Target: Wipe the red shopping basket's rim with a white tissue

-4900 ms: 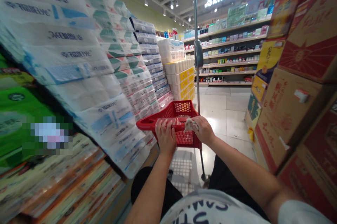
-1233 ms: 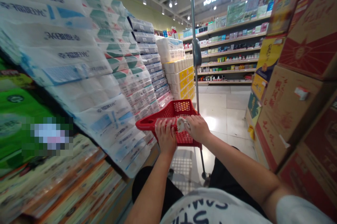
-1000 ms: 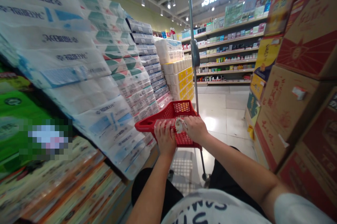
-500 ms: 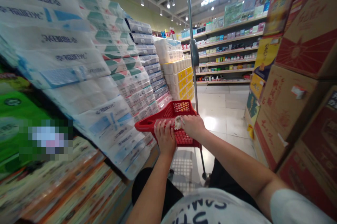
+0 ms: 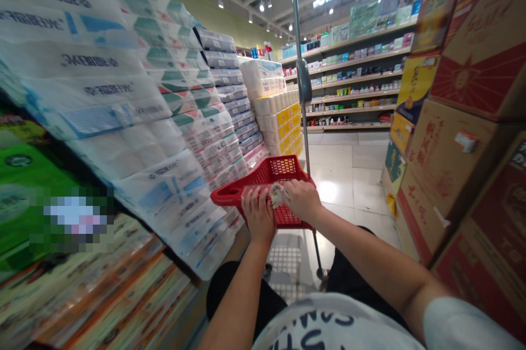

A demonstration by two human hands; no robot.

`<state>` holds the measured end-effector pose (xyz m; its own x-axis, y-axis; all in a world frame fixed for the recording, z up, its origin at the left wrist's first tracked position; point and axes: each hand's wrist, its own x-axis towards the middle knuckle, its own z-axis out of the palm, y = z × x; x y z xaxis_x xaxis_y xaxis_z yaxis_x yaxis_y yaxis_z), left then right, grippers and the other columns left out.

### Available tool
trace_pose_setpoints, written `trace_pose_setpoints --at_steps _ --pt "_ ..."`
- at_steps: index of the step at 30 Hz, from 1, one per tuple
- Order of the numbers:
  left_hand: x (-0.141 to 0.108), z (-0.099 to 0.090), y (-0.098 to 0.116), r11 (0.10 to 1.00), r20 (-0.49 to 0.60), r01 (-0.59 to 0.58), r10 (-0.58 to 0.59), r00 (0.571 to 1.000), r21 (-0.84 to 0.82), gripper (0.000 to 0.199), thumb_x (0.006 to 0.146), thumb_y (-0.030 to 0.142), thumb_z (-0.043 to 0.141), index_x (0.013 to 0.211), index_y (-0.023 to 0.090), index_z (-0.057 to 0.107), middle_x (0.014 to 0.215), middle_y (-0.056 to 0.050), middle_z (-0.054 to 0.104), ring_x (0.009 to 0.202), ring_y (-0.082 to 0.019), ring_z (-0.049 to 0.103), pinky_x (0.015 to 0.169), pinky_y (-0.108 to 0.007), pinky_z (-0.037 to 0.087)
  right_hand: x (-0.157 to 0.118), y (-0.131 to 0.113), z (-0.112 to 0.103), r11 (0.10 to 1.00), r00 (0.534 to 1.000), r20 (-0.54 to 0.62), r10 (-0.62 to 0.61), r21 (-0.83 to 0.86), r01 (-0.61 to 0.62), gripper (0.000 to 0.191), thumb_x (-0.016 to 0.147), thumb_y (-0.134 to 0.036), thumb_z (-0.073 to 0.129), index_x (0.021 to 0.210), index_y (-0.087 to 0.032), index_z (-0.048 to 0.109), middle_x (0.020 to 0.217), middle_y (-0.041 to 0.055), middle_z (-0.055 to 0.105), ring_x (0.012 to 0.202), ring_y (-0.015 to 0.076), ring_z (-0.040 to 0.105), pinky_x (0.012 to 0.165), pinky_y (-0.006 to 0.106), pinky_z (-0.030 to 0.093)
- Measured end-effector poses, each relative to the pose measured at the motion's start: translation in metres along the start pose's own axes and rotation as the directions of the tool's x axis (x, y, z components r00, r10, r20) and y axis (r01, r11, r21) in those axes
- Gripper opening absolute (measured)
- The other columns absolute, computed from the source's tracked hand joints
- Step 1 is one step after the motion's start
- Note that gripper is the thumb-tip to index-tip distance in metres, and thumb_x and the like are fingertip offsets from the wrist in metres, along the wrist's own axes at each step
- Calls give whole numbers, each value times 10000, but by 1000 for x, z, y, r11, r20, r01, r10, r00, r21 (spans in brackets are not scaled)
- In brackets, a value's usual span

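A red plastic cart basket [image 5: 263,172] with perforated sides is in front of me, its handle edge toward my body. My left hand [image 5: 258,210] lies over the handle, fingers curled onto it. To its right, my right hand [image 5: 303,200] is closed on a crumpled whitish cloth [image 5: 278,195], which rests against the red handle between the two hands. A tall metal pole [image 5: 299,38] with a grey fitting rises beside the basket on the right.
Stacked tissue packs [image 5: 94,65] line the left side, with toilet roll packs [image 5: 275,114] farther on. Cardboard boxes [image 5: 441,147] are piled at the right. Shelves of small goods [image 5: 353,76] stand at the back, beyond the tiled floor [image 5: 353,166].
The cloth and my right hand's fingers have shifted slightly to the left along the handle. My left hand stays nearly where it was.
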<state>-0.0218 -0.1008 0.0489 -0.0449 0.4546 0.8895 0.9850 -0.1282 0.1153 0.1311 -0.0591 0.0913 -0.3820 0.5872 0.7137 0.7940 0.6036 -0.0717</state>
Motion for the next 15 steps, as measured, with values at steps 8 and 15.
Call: trace_pose_setpoints --at_steps 8,15 --pt "0 0 1 1000 -8 -3 3 1000 -7 335 915 241 427 1217 165 552 1277 -133 539 1314 -272 357 1122 -524 233 1 5 -3 999 999 35 -22 24 21 245 948 -357 439 907 -192 615 810 38 641 703 161 554 646 283 301" --pt "0 -1 1 1000 10 2 -2 1000 -16 351 924 270 408 1230 172 548 1297 -130 531 1320 -273 347 1123 -531 223 -13 16 9 979 975 -92 -201 21 204 274 939 -314 464 1145 -190 596 968 81 648 866 209 546 784 336 338"
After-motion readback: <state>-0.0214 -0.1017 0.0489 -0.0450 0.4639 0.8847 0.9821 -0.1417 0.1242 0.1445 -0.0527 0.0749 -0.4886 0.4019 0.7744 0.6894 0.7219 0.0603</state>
